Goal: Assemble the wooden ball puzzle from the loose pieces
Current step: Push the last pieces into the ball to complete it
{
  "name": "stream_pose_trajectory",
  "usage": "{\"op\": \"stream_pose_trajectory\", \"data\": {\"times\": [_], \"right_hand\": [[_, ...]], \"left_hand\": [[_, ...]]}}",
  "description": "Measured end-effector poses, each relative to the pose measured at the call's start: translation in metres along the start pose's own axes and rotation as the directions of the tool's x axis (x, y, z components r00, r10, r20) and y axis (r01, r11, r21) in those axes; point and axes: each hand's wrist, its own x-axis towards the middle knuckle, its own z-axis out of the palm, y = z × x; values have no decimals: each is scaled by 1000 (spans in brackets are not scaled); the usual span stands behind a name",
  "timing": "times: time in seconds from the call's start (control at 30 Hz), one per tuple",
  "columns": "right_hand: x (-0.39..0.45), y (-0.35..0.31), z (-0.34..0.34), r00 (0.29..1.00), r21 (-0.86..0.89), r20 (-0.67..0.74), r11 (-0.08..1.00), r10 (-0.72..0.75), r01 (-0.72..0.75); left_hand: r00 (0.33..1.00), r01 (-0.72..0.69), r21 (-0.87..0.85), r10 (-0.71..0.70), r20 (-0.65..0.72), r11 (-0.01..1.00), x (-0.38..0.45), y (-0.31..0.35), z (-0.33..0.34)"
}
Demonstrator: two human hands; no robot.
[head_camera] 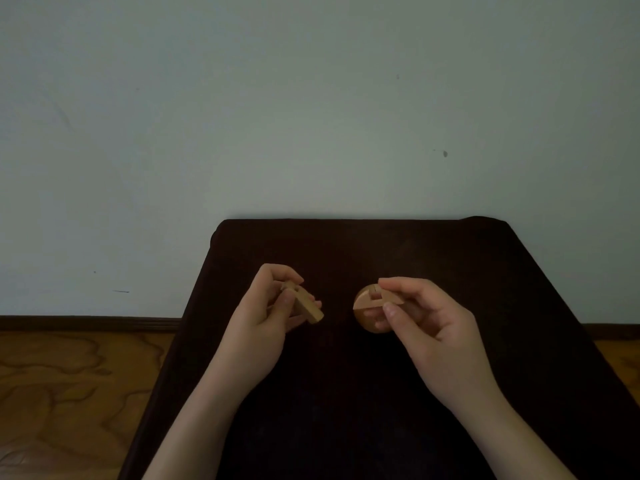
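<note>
My left hand point(266, 306) pinches a light wooden puzzle piece point(306, 306) made of flat notched slabs, one end sticking out down and to the right. My right hand point(426, 317) holds a rounded cluster of joined wooden pieces point(369, 306), part of a ball, with thumb below and fingers on top. Both are held a little above the dark table point(346, 393), about a hand's width apart. My fingers hide the far parts of both.
The dark table stands against a pale wall point(311, 116). Wooden floor point(69, 393) and a dark skirting board point(86, 323) show on the left, and a strip of floor on the right. No loose pieces show on the table top.
</note>
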Motion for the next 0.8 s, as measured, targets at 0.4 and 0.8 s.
{"op": "stream_pose_trajectory", "data": {"times": [0.4,0.8], "right_hand": [[-1,-2,4,998,-79,-67,997,13,-18],[-3,-7,6,992,190,-68,978,106,-91]], "left_hand": [[996,67,-244,-50,75,968,-11,10,21],[982,142,-404,-79,169,904,-19,9,46]]}}
